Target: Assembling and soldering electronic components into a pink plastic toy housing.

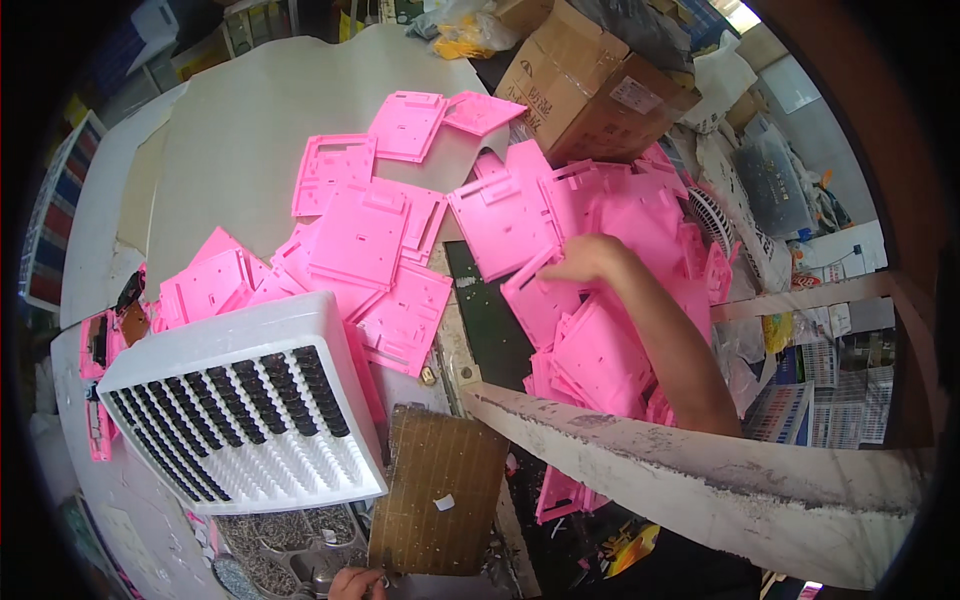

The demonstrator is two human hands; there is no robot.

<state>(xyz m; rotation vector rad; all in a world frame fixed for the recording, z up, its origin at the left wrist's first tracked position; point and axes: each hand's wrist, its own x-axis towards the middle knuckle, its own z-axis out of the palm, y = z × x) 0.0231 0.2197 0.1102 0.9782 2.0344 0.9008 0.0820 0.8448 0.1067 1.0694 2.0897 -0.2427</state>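
I have the right hand [590,257] at a pink panel [540,305], well apart from the left hand [356,584] beside the board [432,465], and can't tell whether either grips.

Behind the tray [230,345], panels [360,240] lie on the worktop [105,250]; right of the tray, a board [430,460]; far behind-right, a carton [590,80].

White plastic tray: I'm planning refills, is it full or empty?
Partly full: the white plastic tray holds black parts; its lower-right slots look bare.
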